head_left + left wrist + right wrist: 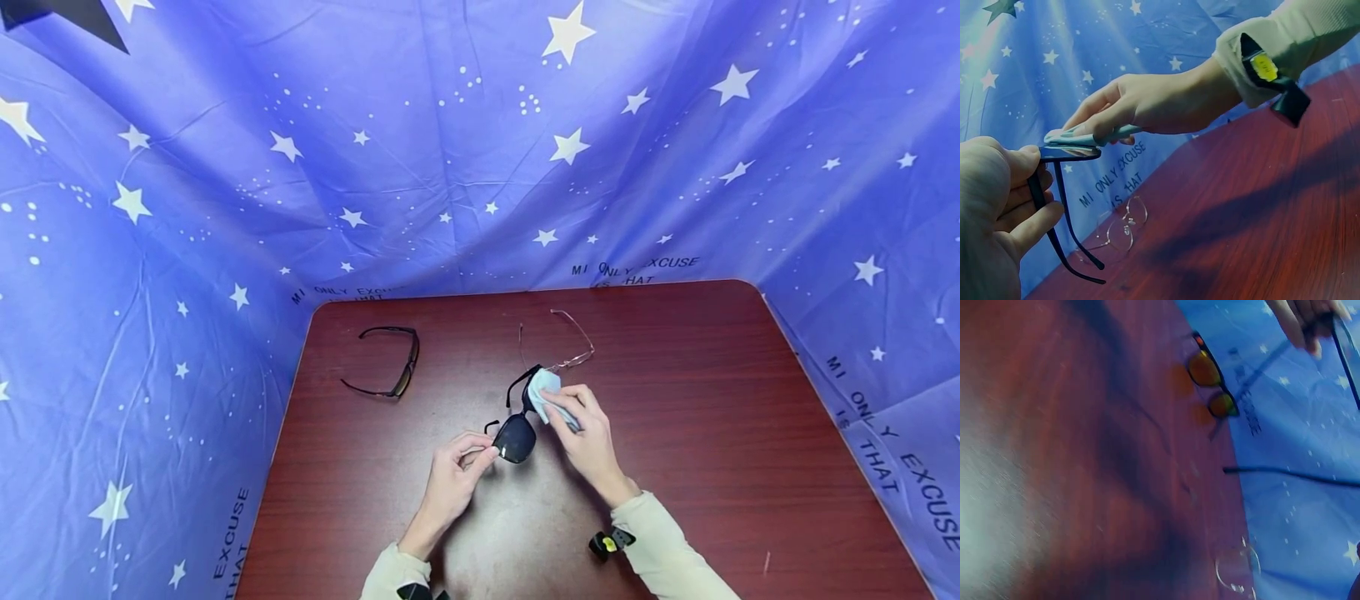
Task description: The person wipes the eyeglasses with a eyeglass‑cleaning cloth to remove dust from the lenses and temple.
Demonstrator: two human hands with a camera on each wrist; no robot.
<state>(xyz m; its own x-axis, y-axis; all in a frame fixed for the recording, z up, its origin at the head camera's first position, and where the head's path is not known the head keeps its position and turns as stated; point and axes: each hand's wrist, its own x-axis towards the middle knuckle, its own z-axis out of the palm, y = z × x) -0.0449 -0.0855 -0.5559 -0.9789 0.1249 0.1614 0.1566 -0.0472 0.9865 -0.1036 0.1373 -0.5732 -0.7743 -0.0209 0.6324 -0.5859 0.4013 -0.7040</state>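
Dark-lensed black sunglasses [517, 439] are held up over the table, their temples pointing down in the left wrist view. My left hand [455, 471] pinches them at the near outer corner of the frame, thumb on top and fingers beneath. In my right hand [588, 433] a folded light blue cloth [543, 392] is gripped between thumb and fingers. The cloth lies against the far lens and covers most of it. Seen from the left wrist, the right hand [1154, 103] is above the frame with the cloth [1085, 139] flat on the lens side.
Black glasses with amber lenses [408, 371] lie unfolded at the back left of the reddish-brown table [697, 400]. Thin wire-rimmed glasses [579, 358] lie just beyond the right hand. A blue star-patterned curtain [450, 167] surrounds the table's back and sides.
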